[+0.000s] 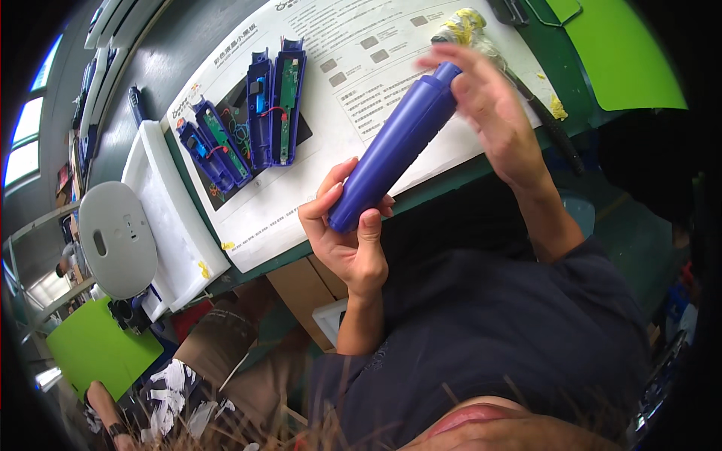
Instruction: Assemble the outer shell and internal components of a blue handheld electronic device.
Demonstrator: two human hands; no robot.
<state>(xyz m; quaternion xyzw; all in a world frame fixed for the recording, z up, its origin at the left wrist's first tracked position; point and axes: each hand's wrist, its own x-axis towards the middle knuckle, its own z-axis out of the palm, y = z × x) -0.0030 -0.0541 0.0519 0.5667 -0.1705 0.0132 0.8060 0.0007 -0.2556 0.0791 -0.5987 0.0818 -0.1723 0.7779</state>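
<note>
My left hand (pixel 350 240) is closed around the wide lower end of a dark blue plastic tube-shaped housing (pixel 391 150), which slants up to the right. The housing has a narrower neck at its far end. Beside that neck is my right hand (pixel 492 113), its fingers stretched out and slightly blurred; whether it touches the neck is hard to tell. To the left lie opened blue housing halves (pixel 287 105) with green circuit boards, blue parts and red wires. A second, similar opened set (pixel 218 143) lies nearer the table's left edge.
A large printed sheet (pixel 323 188) covers much of the green table. At the far right lies a hammer (pixel 553 128) with a black handle, its head wrapped in white and yellow. A white tray (pixel 169 225) and grey oval panel (pixel 120 240) stand left. Another person's hand (pixel 98 395) shows lower left.
</note>
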